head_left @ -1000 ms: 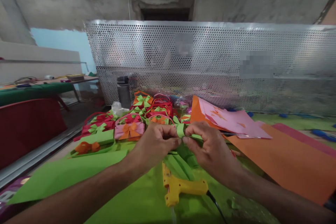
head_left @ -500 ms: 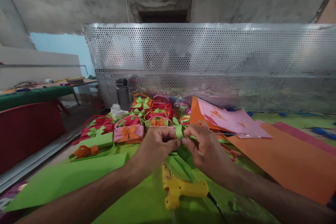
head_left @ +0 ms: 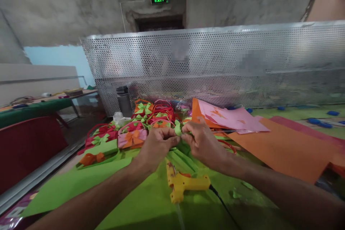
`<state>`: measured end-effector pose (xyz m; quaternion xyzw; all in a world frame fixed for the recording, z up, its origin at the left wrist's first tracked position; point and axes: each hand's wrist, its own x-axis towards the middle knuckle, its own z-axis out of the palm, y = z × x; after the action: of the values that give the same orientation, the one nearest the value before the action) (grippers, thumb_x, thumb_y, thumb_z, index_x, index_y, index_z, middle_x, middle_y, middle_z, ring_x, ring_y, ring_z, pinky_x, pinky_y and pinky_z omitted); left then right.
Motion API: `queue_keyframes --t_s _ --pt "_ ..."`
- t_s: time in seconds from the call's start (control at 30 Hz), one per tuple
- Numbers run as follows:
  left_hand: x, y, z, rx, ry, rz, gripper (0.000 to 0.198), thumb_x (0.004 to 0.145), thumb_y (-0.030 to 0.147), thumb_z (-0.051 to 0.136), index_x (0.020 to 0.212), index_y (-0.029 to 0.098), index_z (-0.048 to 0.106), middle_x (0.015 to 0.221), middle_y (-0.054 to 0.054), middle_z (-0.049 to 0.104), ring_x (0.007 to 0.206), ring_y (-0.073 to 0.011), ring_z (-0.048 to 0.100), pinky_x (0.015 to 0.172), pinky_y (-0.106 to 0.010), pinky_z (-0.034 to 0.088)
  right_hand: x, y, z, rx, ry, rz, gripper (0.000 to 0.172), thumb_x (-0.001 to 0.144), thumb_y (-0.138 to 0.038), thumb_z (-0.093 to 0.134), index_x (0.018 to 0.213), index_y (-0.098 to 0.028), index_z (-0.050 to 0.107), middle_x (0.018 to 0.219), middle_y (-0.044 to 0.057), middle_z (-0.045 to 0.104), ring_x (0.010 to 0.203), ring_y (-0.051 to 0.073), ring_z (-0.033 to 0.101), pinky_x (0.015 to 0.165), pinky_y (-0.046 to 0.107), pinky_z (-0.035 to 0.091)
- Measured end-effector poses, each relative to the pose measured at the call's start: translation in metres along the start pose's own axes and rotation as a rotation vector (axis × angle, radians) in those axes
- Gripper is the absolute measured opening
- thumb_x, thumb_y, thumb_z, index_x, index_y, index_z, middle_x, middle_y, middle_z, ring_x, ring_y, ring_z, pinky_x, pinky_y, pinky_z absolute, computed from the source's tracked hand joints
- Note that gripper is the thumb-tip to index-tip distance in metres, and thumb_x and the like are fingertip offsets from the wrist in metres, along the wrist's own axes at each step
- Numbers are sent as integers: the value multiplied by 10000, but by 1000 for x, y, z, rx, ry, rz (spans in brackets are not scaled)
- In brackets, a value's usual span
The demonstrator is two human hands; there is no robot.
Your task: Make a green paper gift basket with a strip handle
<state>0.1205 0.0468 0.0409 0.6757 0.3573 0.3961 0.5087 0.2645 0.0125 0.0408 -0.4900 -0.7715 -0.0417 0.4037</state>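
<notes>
My left hand [head_left: 157, 146] and my right hand [head_left: 202, 142] meet above the table, fingertips pinched together on a small folded green paper strip [head_left: 178, 129] shaped like a bow loop. Both hands are closed on it. Just below them lie several green paper strips [head_left: 183, 160] and a yellow glue gun [head_left: 183, 184] with a black cord, resting on green paper sheets [head_left: 81, 181]. Beyond the hands is a pile of small paper gift bags [head_left: 132, 137] in pink, red, orange and green, each with a bow.
Large orange sheets [head_left: 285, 147] and pink sheets [head_left: 237, 120] cover the right side. A grey bottle [head_left: 124, 101] stands at the back by a perforated metal screen [head_left: 215, 64]. A red panel [head_left: 27, 143] and another table [head_left: 40, 102] lie to the left.
Both hands have shifted slightly left and farther away with the green strip still pinched between them; the view has tilted and turned a little.
</notes>
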Motion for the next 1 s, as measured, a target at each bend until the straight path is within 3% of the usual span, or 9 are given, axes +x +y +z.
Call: queue_keyframes --t_s 0.2,0.5,0.9,1.0 --pt "1 -4 -1 11 -10 9 240 629 322 665 566 137 527 503 53 427 480 -73 346 485 -211 256 -1 5 6 -17 -3 -13 143 760 -91 460 652 -179 428 600 -42 475 556 106 420 863 506 253" --pt "-1 1 -1 57 -15 43 223 646 287 651 576 141 497 504 63 381 478 -69 299 474 -212 211 2 3 3 6 -5 -12 190 757 -95 450 615 -194 372 576 -46 422 544 105 365 800 424 308" --pt "1 -4 1 -31 39 111 190 587 238 696 534 109 567 474 53 415 466 -57 296 445 -195 203 1 3 4 46 29 21 155 768 -127 480 629 -190 454 571 -56 509 525 105 469 903 451 277" --pt "2 -2 -1 -105 57 105 185 587 232 705 544 107 577 471 51 436 452 -52 322 434 -185 220 3 4 -1 54 34 24 92 798 -194 505 707 -195 518 661 -24 591 614 140 540 903 445 299"
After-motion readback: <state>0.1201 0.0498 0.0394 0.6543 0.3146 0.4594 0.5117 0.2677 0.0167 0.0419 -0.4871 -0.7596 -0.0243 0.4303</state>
